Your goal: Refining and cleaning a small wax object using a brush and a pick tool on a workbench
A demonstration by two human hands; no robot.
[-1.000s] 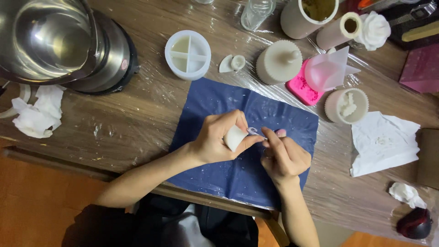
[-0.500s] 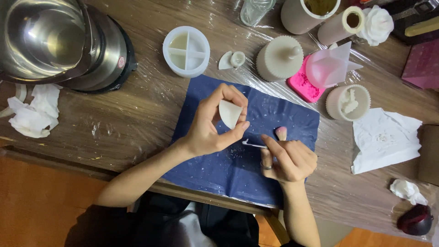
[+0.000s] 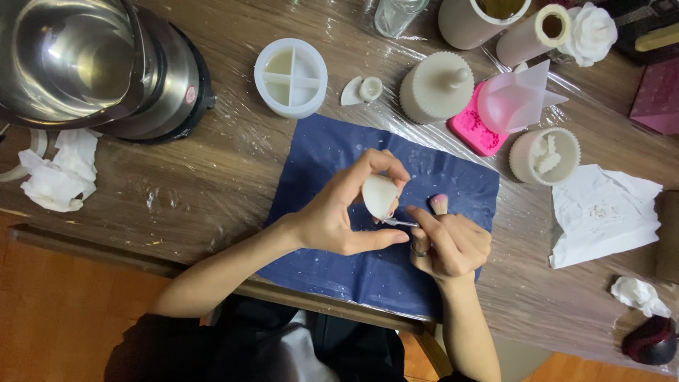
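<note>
Head view showed, mid-frame over the blue cloth (image 3: 332, 159), the left hand (image 3: 339, 212) pinching a white wax piece (image 3: 380, 196) upright so the right hand (image 3: 449, 244), closed on a thin metal tool (image 3: 400, 223), could reach its lower edge.

The blue cloth (image 3: 332, 152) lies free left of the hands; moulds, the ribbed lidded jar (image 3: 435, 88) and the steel pot (image 3: 85, 64) crowd the far table (image 3: 212, 177).
</note>
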